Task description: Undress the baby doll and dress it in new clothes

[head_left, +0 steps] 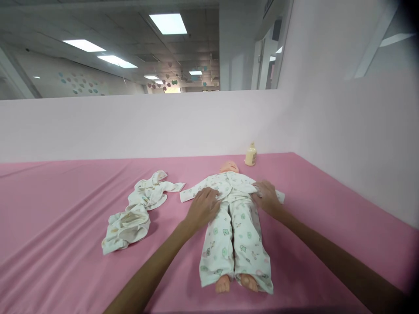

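Note:
A baby doll (229,167) lies on its back with its bare feet towards me. It wears a white printed baby top (225,181) and matching baby trousers (248,237). At the waist on the left side, my left hand (204,205) is closed on the top's lower edge, its fingertips partly hidden. My right hand (266,196) pinches the other side of that hem, near the doll's hip. Both sleeves are spread outwards, and no doll hands show at the cuffs. The front flaps of the top overlap in the middle.
Crumpled white baby clothes (144,200) lie to the left on the pink sheet (65,209). A pale yellow pump bottle (251,155) stands behind the doll's head, near the white wall (147,126). Another wall (360,131) runs along the right side.

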`<state>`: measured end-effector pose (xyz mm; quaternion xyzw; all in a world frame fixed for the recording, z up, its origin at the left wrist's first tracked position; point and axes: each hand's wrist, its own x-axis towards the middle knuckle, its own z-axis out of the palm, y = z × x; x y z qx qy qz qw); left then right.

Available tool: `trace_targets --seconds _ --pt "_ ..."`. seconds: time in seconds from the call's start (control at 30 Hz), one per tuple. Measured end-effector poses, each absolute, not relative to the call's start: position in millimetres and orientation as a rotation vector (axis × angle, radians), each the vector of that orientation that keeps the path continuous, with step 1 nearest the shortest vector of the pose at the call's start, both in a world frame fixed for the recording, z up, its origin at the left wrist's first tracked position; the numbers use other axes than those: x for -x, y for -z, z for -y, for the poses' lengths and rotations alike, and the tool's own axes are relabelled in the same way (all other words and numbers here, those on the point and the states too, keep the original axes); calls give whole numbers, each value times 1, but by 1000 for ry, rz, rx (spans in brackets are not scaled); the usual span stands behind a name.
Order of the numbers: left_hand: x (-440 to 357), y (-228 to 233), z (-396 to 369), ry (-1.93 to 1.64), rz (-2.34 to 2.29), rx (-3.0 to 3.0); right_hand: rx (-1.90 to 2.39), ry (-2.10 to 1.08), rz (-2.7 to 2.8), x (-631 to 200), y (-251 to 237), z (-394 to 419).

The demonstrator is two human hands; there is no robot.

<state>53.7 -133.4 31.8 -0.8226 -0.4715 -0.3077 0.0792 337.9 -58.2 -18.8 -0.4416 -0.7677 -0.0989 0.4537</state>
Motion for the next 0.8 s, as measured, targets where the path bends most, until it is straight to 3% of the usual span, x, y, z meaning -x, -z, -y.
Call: trace_targets --seconds 0.1,0.2,0.33,0.5,0.8 --pt "-91 -36 133 894 1239 2539 1204 -148 1892 -336 7 46" --pt "-132 -37 125 622 1068 2610 1168 -388 1926 -332 -5 44" --pt "-167 -35 109 309 1101 2544 1348 -227 1769 -336 -8 47" --pt "-179 -33 97 280 1116 2436 1480 -2 1831 -350 4 57" --pt "-198 -49 81 124 1313 2296 1461 -721 1643 -335 17 56"
